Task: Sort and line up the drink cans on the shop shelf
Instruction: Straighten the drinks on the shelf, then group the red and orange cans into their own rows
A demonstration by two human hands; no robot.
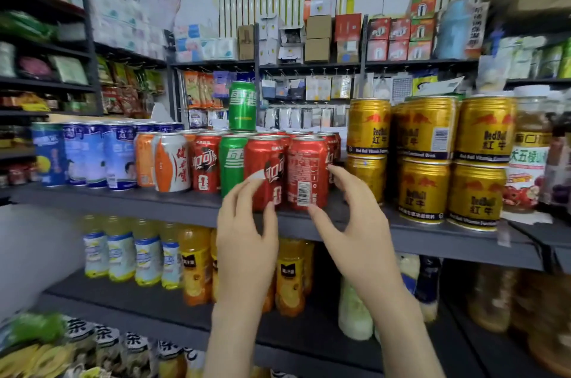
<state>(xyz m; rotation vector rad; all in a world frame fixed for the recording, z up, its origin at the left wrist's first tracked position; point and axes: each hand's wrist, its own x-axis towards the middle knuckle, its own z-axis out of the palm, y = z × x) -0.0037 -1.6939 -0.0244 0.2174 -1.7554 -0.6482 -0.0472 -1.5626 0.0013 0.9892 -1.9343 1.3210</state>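
Your left hand (247, 232) is curved round the left red can (266, 161) at the front edge of the shelf (123, 201), with the thumb on the can's lower front and the forefinger against its left side, pinching it. Your right hand (355, 223) makes a wide C round the right red can (306, 170). Its thumb tip is at the can's lower edge and its fingertips at the can's right side, but there is a gap at the palm, so I cannot tell whether it is grasping or just touching. Both red cans stand upright and touch each other, with more red cans packed behind them. Just to their left in the front row is a green can (231, 158), then another red one, then a white-and-orange can (171, 161), and further left the blue-and-white cans (89, 155). A second green can (242, 105) stands on top of the cans in the rows behind. To the right, a little apart from your right hand, the gold cans (426, 161) are stacked two high. Yellow drink bottles (123, 254) fill the shelf below.
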